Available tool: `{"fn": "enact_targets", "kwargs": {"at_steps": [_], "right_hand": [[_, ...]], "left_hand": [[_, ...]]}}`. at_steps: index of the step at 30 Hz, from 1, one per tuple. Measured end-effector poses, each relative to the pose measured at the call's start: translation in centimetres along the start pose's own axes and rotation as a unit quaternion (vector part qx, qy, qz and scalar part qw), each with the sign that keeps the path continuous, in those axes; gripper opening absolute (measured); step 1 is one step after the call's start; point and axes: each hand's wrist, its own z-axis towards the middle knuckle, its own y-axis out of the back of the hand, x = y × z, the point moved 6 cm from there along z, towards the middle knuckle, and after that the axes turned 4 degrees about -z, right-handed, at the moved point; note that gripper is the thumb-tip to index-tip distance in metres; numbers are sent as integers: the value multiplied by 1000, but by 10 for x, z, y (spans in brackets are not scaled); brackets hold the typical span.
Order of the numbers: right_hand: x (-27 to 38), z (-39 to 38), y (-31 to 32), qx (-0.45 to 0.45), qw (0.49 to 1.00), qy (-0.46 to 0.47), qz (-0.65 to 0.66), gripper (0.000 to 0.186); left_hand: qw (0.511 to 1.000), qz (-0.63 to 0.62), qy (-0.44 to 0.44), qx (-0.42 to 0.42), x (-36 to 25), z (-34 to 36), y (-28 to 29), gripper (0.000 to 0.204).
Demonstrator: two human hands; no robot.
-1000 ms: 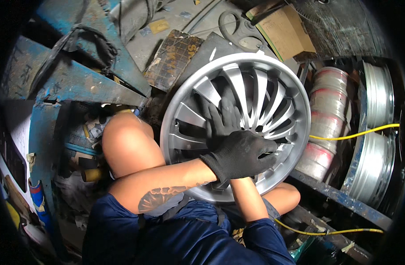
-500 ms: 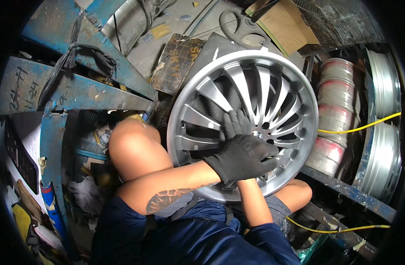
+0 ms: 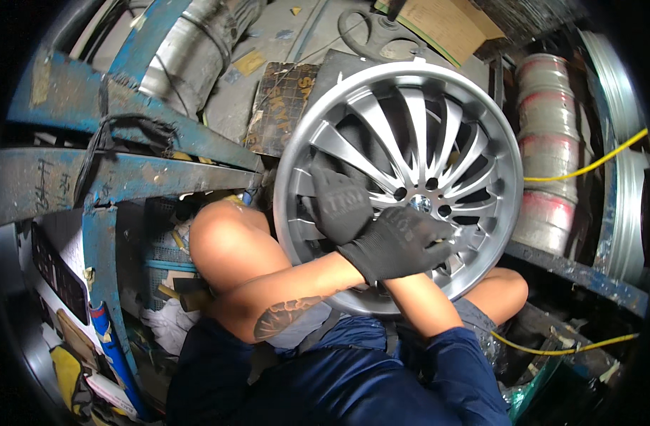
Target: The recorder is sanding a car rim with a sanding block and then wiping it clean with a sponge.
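A grey multi-spoke wheel rim (image 3: 505, 163) stands tilted between my bare knees. Both hands wear black gloves, and my forearms cross in front of the rim. My left hand (image 3: 403, 245) is over the lower spokes near the hub, its fingers pointing right and slightly apart. Behind it, my right hand (image 3: 339, 206) reaches across to the left-hand spokes, resting there with its fingers stretched out. The hub's centre cap (image 3: 420, 204) and several bolt holes show above my left hand. Part of the right wrist is hidden by the left one.
Blue steel beams (image 3: 162, 174) with dark cord tied round them come in from the left. Rims are stacked on a rack at right (image 3: 548, 153), with a yellow hose (image 3: 587, 169) beside them. A worn board (image 3: 282, 106) and cardboard (image 3: 438, 28) lie beyond the wheel.
My right hand has moved left and slightly down from the spokes beside the hub to the left-hand spokes. The left hand stays low by the hub, its fingers parting slightly. My view has shifted.
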Motion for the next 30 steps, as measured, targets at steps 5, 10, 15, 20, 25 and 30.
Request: {"fn": "enact_targets", "kwargs": {"at_steps": [5,10,15,20,25,30], "right_hand": [[-2,1,-14,44,998,2,-39,52],[-9,-18,0,5,999,-44,-20,49],[-17,-36,15,-61,997,-2,-55,47],[-7,-9,12,72,995,-54,-33,51],[-9,6,-7,31,999,4,38,58],[-17,3,7,40,987,-13,154,57]], "left_hand": [[999,47,1,-13,1,1,11,31],[999,29,-15,-18,-2,-1,2,31],[997,28,-30,61,-10,-7,-14,28],[994,58,-85,25,-12,-11,-13,26],[994,46,-93,-14,-13,-10,-7,26],[994,75,-63,50,-11,-13,-9,32]]}}
